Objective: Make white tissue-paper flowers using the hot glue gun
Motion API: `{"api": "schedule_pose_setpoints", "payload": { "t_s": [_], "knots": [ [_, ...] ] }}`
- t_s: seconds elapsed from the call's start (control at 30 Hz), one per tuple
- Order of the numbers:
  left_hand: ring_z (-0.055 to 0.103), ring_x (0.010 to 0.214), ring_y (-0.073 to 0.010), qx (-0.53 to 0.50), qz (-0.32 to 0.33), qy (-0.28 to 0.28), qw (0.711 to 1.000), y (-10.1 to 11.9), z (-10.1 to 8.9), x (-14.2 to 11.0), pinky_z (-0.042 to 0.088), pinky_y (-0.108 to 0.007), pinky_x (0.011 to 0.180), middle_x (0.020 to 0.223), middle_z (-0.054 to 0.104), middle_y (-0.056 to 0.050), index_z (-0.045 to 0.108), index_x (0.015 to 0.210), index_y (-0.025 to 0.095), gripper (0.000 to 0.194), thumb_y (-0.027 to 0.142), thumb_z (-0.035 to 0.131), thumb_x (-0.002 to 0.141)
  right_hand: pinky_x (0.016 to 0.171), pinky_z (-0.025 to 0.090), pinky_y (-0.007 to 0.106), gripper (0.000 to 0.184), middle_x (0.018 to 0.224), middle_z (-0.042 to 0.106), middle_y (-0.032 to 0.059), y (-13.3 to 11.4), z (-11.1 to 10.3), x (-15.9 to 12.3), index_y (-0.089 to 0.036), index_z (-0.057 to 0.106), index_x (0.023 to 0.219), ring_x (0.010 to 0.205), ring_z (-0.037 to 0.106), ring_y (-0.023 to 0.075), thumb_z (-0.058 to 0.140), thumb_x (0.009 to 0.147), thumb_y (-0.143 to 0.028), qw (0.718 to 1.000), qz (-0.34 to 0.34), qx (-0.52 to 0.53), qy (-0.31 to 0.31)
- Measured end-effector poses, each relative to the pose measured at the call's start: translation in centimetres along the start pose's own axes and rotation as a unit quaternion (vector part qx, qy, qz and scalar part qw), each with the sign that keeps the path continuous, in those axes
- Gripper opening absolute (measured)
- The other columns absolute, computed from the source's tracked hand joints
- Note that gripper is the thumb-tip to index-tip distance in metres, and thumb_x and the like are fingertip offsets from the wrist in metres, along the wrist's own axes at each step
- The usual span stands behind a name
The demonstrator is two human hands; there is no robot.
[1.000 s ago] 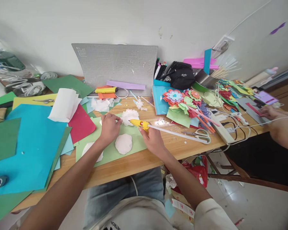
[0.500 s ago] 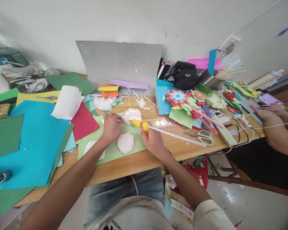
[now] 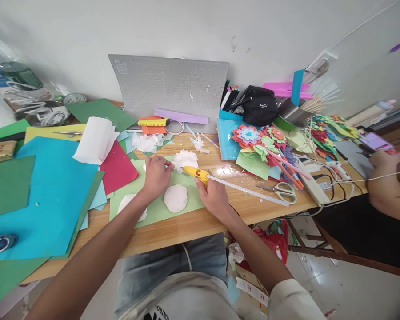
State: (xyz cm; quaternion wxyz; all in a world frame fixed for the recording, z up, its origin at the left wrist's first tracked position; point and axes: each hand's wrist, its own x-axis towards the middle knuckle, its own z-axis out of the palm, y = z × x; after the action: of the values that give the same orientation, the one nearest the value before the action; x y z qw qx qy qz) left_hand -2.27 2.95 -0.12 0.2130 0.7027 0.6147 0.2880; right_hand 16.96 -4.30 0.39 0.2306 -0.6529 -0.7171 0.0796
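On the pale green sheet [image 3: 157, 210], the ruffled white piece [image 3: 186, 158] lies at the tip of the yellow glue gun [image 3: 196, 172], gripped by the right hand [image 3: 215, 195]. The piece looks light, soft and easily torn, best taken by its outer edge; the gun is probably stiff, safest at its handle. The left hand [image 3: 158, 177] curls beside the piece; whether its fingers pinch anything, I cannot tell.

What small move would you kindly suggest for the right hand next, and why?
Probably squeeze a little glue onto the ruffled white paper: the right hand holds the yellow glue gun with its tip at that paper's near edge, and the left hand is close beside it.
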Motion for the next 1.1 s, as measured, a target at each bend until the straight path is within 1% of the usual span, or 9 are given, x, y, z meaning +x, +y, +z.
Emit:
{"api": "schedule_pose_setpoints", "payload": {
  "t_s": [0.1, 0.3, 0.5, 0.77, 0.87, 1.0, 1.1],
  "knots": [
    [0.049, 0.103, -0.0297, 0.002, 0.002, 0.002, 1.000, 0.01, 0.02, -0.03, 0.035, -0.044, 0.096, 0.094, 0.064, -0.012, 0.067, 0.078, 0.017, 0.019, 0.026, 0.051, 0.085, 0.069, 0.044, 0.032, 0.035, 0.092, 0.069, 0.0119, 0.02, 0.02, 0.01, -0.016, 0.060, 0.107, 0.082, 0.064, 0.0265, 0.038, 0.097, -0.042, 1.000, -0.001, 0.000, 0.002],
    [0.050, 0.101, -0.0284, 0.004, 0.011, 0.000, 1.000, -0.18, 0.22, -0.05, 0.035, -0.044, 0.097, 0.094, 0.064, -0.011, 0.067, 0.079, 0.017, 0.020, 0.026, 0.050, 0.085, 0.069, 0.044, 0.032, 0.035, 0.092, 0.069, 0.0117, 0.02, -0.06, 0.13, -0.016, 0.060, 0.106, 0.082, 0.065, 0.0263, 0.038, 0.097, -0.042, 1.000, -0.006, 0.006, 0.000],
    [0.049, 0.102, -0.0298, 0.001, 0.000, 0.000, 1.000, -0.09, 0.22, -0.11, 0.035, -0.044, 0.096, 0.094, 0.064, -0.012, 0.067, 0.079, 0.017, 0.019, 0.026, 0.051, 0.085, 0.067, 0.043, 0.032, 0.035, 0.090, 0.069, 0.0123, 0.01, -0.03, 0.12, -0.016, 0.061, 0.105, 0.080, 0.065, 0.0266, 0.038, 0.097, -0.042, 1.000, -0.002, -0.002, 0.000],
    [0.050, 0.100, -0.0286, 0.004, 0.007, 0.004, 1.000, -0.14, 0.30, -0.15, 0.036, -0.043, 0.096, 0.094, 0.063, -0.012, 0.067, 0.081, 0.017, 0.020, 0.026, 0.049, 0.086, 0.069, 0.043, 0.032, 0.033, 0.092, 0.070, 0.0113, -0.25, -0.49, 0.26, -0.016, 0.060, 0.107, 0.082, 0.065, 0.0264, 0.040, 0.097, -0.041, 1.000, 0.005, 0.005, -0.007],
    [0.050, 0.100, -0.0288, 0.010, 0.008, 0.005, 1.000, -0.24, 0.38, -0.13, 0.036, -0.043, 0.095, 0.094, 0.063, -0.012, 0.067, 0.080, 0.017, 0.020, 0.026, 0.050, 0.086, 0.070, 0.044, 0.031, 0.033, 0.094, 0.070, 0.0114, -0.41, -0.73, 0.25, -0.016, 0.061, 0.107, 0.083, 0.065, 0.0258, 0.040, 0.097, -0.040, 0.999, 0.010, 0.029, -0.012],
    [0.050, 0.101, -0.0288, 0.011, 0.010, 0.004, 1.000, -0.39, 0.51, -0.09, 0.037, -0.043, 0.095, 0.094, 0.063, -0.012, 0.067, 0.081, 0.017, 0.020, 0.025, 0.049, 0.087, 0.077, 0.046, 0.033, 0.036, 0.100, 0.069, 0.0130, -0.37, -0.94, 0.16, -0.015, 0.061, 0.108, 0.089, 0.065, 0.0261, 0.039, 0.097, -0.041, 0.998, 0.007, 0.060, 0.000],
    [0.050, 0.102, -0.0287, 0.008, 0.007, 0.005, 1.000, -0.52, 0.62, -0.07, 0.036, -0.043, 0.096, 0.095, 0.063, -0.012, 0.067, 0.082, 0.016, 0.020, 0.024, 0.049, 0.087, 0.077, 0.046, 0.033, 0.036, 0.097, 0.070, 0.0126, -0.17, -0.88, 0.15, -0.015, 0.062, 0.105, 0.088, 0.065, 0.0263, 0.039, 0.097, -0.042, 0.998, 0.008, 0.059, 0.006]
  ]
}}
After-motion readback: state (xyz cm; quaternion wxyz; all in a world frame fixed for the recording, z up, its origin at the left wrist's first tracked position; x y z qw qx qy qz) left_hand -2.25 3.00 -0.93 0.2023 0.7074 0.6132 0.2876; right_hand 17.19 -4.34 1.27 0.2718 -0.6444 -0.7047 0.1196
